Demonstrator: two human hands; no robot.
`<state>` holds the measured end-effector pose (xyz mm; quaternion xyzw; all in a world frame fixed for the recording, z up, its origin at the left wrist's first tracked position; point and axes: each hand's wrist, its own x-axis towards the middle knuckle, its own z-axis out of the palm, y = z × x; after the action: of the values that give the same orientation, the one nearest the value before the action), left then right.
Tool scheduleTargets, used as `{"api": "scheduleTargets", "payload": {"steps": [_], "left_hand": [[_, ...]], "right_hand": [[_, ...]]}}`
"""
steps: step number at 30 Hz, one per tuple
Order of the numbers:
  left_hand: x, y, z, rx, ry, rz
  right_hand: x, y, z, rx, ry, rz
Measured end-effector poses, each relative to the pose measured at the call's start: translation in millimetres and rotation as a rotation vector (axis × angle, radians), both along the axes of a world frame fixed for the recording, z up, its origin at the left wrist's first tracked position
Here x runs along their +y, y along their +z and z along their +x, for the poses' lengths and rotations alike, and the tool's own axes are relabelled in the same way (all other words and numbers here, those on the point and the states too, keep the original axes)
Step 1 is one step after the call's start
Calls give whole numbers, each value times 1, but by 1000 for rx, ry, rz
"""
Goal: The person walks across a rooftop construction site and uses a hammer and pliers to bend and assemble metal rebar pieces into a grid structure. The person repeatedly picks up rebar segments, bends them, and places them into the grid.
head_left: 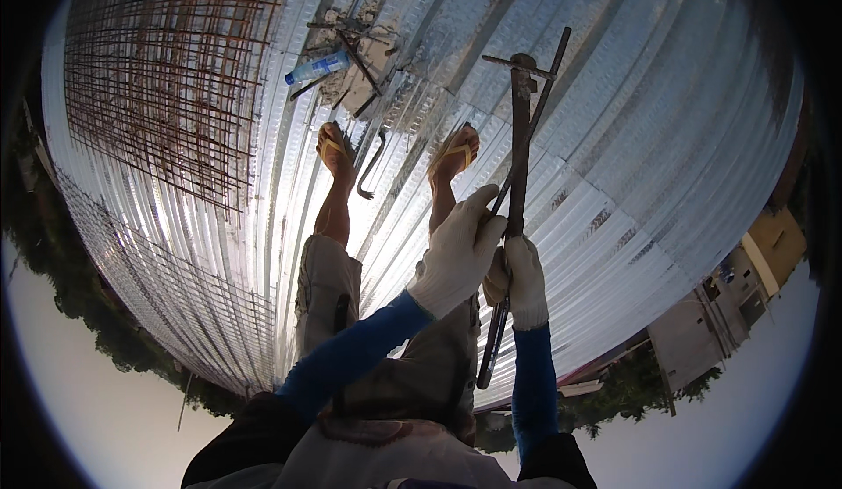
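Both gloved hands, left hand [458, 252] and right hand [519, 280], are clenched on the bending bar [518, 156]; its long axis runs straight away from them toward the rebar [537, 107].

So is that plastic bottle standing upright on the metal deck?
No, the clear plastic bottle lies on its side on the corrugated metal deck, beside a small heap of rubble and bars.

Shiny ribbed metal decking [614, 138], rusty matt steel bars [519, 164], white knitted cloth gloves, clear glossy plastic bottle [317, 67], rough rusted mesh [167, 77]
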<state>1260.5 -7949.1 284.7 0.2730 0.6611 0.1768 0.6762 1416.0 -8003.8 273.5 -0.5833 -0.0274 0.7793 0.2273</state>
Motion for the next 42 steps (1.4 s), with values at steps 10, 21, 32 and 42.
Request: {"api": "scheduleTargets", "payload": {"steps": [10,21,32,42], "left_hand": [[-40,3,5,394,-253,-139],[-130,-20,-25,181,198,-416],[-183,-44,-48,248,286,-325],[-204,-72,-51,259,322,-266]], "right_hand": [[-40,3,-17,91,30,-89],[-88,34,-59,-27,239,-382],[-98,46,-81,-12,532,-300],[-105,39,-101,-47,418,-396]]}}
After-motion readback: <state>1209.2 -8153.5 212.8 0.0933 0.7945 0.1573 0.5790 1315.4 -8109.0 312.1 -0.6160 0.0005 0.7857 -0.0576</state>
